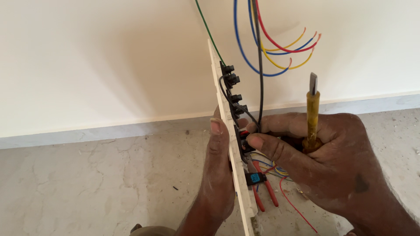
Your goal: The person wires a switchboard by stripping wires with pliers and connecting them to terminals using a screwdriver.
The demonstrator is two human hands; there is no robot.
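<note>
We see two bare hands working at the centre of the frame, above a pale stone floor (pixel 96 183) and in front of a cream wall (pixel 87 57). The left hand (pixel 217 175) rises from the bottom centre and closes around a white switch plate (pixel 227 118), which stands on edge and runs from the upper centre down to the bottom edge. Its thumb presses flat on the plate's near face, while the other fingers are hidden behind the plate.

The right hand (pixel 323 161) fills the lower right. Its thumb and forefinger are pinched together on a black wire (pixel 260 74) just beside the black terminals (pixel 232 94) on the plate's back. The remaining fingers curl shut around a yellow-handled screwdriver (pixel 312 113), whose metal tip points upward, right of centre.

Blue, red and yellow wires (pixel 280 48) loop down from the top of the frame, and a green wire (pixel 210 35) runs to the plate's top. Red-handled pliers (pixel 264 194) lie on the floor below the hands.
</note>
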